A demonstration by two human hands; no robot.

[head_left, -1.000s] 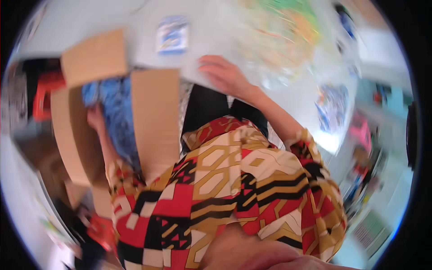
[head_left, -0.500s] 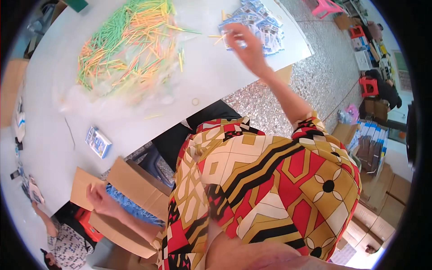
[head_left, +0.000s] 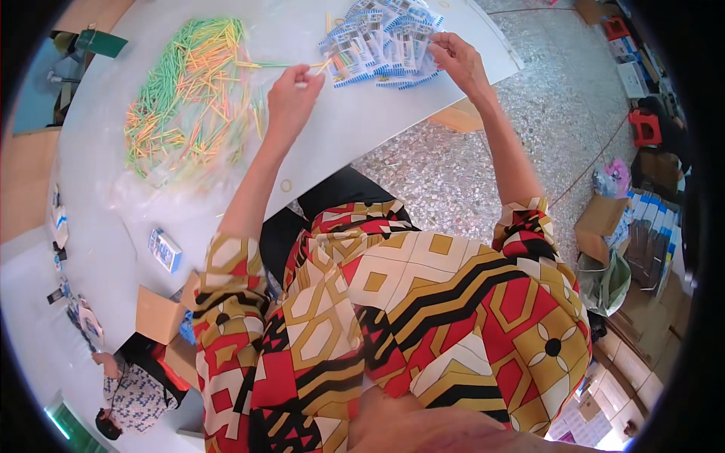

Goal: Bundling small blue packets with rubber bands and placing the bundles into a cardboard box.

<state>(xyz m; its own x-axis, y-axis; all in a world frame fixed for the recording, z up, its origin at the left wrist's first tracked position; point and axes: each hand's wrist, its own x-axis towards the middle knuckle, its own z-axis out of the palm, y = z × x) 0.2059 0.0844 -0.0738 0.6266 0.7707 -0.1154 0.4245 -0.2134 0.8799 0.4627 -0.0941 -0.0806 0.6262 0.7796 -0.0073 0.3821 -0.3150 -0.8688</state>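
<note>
My left hand (head_left: 293,100) is over the table between a heap of thin coloured sticks (head_left: 189,98) and a pile of clear and blue packets (head_left: 385,45). Its fingers are loosely curled with the thumb apart, beside a couple of yellow sticks (head_left: 325,66) that lie by the packets. I see nothing held in it. At the pile's right edge, my right hand (head_left: 461,64) pinches the side of a packet (head_left: 423,47). The sticks are green, yellow and orange and lie on clear plastic film.
A small blue-and-white box (head_left: 165,251) and a rubber band (head_left: 285,185) lie on the white table (head_left: 347,124). An open carton (head_left: 158,313) stands at the lower left. Another person (head_left: 136,392) sits beyond it. Cartons and a red stool (head_left: 645,128) are at right.
My left hand has moved from above the open carton up to the table beside the sticks. My right hand has shifted from the packets' near left side to their right edge.
</note>
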